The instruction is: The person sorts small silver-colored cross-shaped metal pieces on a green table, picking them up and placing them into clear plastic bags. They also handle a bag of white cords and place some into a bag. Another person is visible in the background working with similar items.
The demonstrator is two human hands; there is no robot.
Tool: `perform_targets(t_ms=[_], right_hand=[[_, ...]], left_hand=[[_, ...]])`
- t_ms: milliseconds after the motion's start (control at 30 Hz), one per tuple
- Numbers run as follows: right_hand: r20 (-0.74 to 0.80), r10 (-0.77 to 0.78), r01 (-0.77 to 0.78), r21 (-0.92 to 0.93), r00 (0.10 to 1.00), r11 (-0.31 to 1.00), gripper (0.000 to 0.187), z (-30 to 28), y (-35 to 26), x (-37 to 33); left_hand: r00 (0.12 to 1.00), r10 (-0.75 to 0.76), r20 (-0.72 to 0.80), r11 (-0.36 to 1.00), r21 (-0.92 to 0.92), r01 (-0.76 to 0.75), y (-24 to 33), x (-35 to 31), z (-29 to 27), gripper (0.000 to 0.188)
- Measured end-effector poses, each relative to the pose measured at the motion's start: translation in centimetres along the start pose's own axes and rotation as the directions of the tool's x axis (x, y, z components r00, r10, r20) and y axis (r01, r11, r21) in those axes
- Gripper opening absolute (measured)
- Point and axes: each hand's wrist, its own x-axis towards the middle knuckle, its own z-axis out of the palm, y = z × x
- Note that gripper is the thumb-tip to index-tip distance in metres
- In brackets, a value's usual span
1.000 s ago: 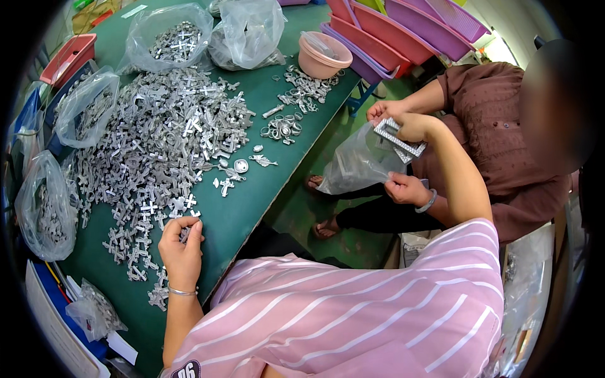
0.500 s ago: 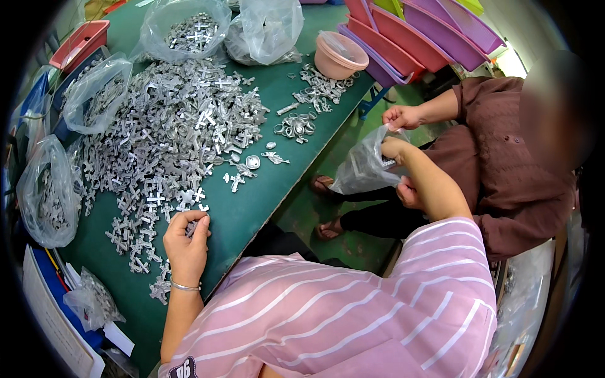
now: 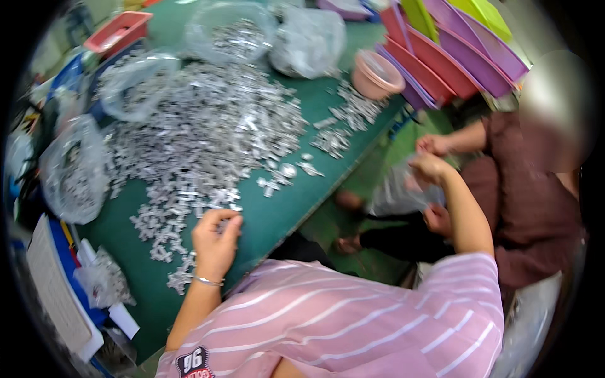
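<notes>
A wide heap of small silver metal parts [image 3: 208,132] covers the green table [image 3: 277,217]. My left hand [image 3: 215,242], with a thin bracelet at the wrist, rests at the near edge of the heap, its fingers curled over a few parts. My right arm stretches out past the table's edge. My right hand [image 3: 432,167] is closed at the mouth of a clear plastic bag [image 3: 394,195], which hangs beside the table. A seated person in a brown top has one hand [image 3: 435,145] at the same bag mouth and the other hand [image 3: 438,217] lower by the bag. This area is blurred.
Clear bags of metal parts [image 3: 75,176] [image 3: 233,34] stand at the table's left and far side. A pink bowl [image 3: 377,74] sits near the far right corner beside stacked purple, pink and green trays [image 3: 454,57]. A red tray [image 3: 120,31] lies far left.
My right hand has dropped to the bag's mouth, and the flat white piece it held a second ago no longer shows. My left hand stays at the heap's edge.
</notes>
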Motion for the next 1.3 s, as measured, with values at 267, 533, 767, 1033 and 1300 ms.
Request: perform_targets(t_ms=[267,533,767,1033,1300], right_hand=[[-0.311,-0.629,0.376,-0.588,0.712,0.716,0.02,8.0,-9.3,-11.6],[-0.164,-0.895,0.793,-0.416,0.415,0.444,0.014,13.5,-17.4,-17.2],[-0.064,-0.929,0.829,-0.432,0.365,0.355,0.017,14.2,-20.1,-18.0],[0.134,-0.851,0.749,-0.556,0.507,0.359,0.027,14.4,-22.5,-19.9],[0.097,-0.899,0.764,-0.57,0.426,0.301,0.019,13.5,-22.1,-19.5]], left_hand=[[0.992,0.065,0.106,0.972,-0.23,-0.039,0.8,-0.2,0.1,0.012],[0.999,-0.004,-0.05,0.684,-0.729,-0.034,10.9,-3.6,-9.8,0.013],[0.275,0.149,-0.95,0.504,-0.166,-0.847,18.5,-4.0,-36.1,0.019],[0.638,-0.431,-0.638,0.545,-0.748,-0.379,11.3,0.4,-54.0,0.013],[0.602,-0.017,-0.798,0.702,-0.438,-0.561,13.9,1.9,-49.3,0.014]])
